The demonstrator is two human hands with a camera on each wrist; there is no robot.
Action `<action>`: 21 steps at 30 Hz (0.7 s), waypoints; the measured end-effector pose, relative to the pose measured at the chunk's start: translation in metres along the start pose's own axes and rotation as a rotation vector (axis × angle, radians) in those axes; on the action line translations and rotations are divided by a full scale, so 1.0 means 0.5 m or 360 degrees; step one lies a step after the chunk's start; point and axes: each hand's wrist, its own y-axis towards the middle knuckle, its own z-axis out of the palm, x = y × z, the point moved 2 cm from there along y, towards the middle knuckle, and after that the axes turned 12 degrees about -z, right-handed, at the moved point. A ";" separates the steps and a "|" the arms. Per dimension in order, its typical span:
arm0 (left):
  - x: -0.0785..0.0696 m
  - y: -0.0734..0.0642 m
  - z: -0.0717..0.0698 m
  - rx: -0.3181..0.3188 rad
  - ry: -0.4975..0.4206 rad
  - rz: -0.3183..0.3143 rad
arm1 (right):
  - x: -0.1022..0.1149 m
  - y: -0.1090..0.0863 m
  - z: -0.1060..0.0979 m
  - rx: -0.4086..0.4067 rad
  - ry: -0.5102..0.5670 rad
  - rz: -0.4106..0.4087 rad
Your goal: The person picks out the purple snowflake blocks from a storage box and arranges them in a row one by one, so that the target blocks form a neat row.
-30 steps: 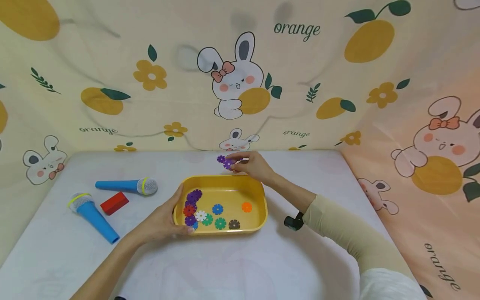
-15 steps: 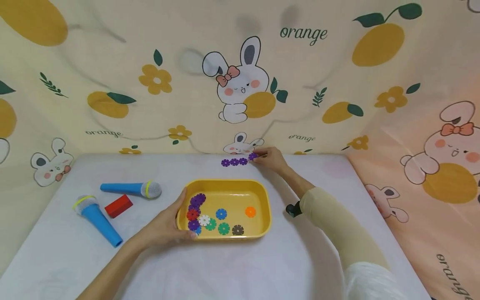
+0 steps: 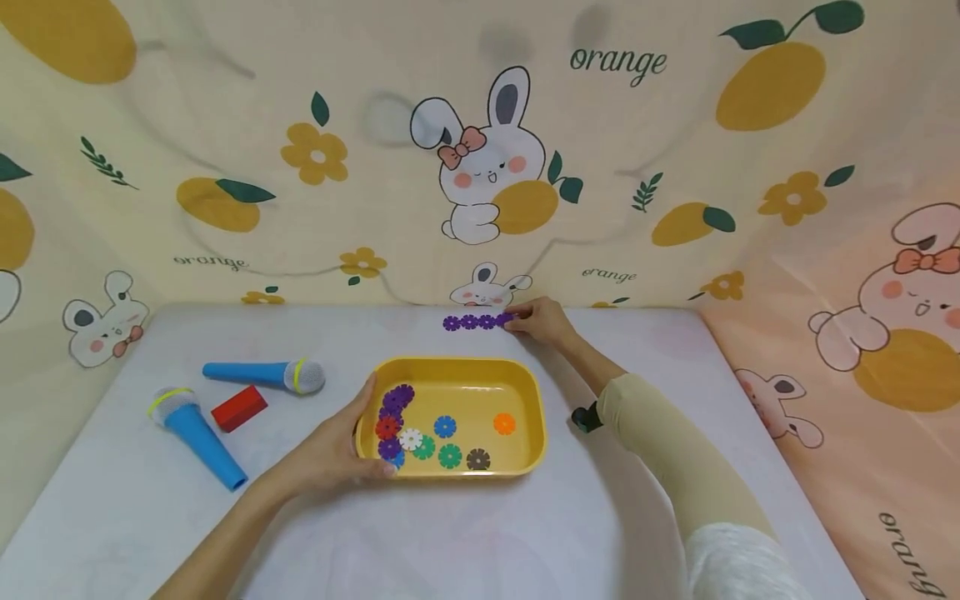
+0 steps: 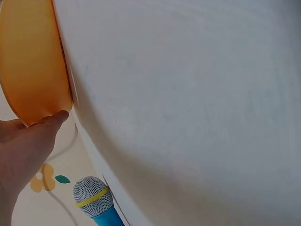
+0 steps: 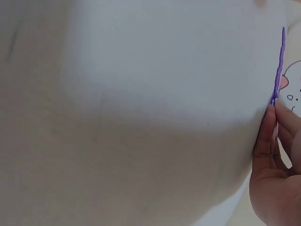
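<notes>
At the far table edge, several purple snowflake discs lie in a straight row. My right hand pinches the disc at the row's right end between thumb and fingers. Seen edge-on in the right wrist view, the purple row runs up from the fingertips. A yellow tray stands in the middle of the table, gripped at its left end by my left hand, thumb at the near corner. Inside lie purple, red, white, blue, green, brown and orange discs, some overlapping at the left.
Left of the tray lie two blue toy microphones with a red block between them. A patterned cloth backdrop rises behind the white table. A small black object shows by the right sleeve.
The right hand has carried purple discs from above the tray's far rim to the table's far edge. Its pinched disc has moved left against the row. The left hand keeps its grip.
</notes>
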 end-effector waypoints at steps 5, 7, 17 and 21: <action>0.000 0.000 0.001 -0.0002 0.0005 0.0005 | -0.001 -0.005 0.000 0.0030 -0.0026 0.0040; -0.001 0.001 0.001 -0.0004 0.0016 0.0008 | 0.001 -0.006 -0.002 0.0023 0.0037 0.0047; -0.006 0.005 -0.004 0.0003 0.0019 -0.0029 | 0.097 -0.038 -0.002 0.0012 0.0518 -0.0192; -0.006 0.005 -0.001 -0.0017 0.0039 -0.0055 | 0.144 -0.065 0.012 0.0058 0.0576 -0.0288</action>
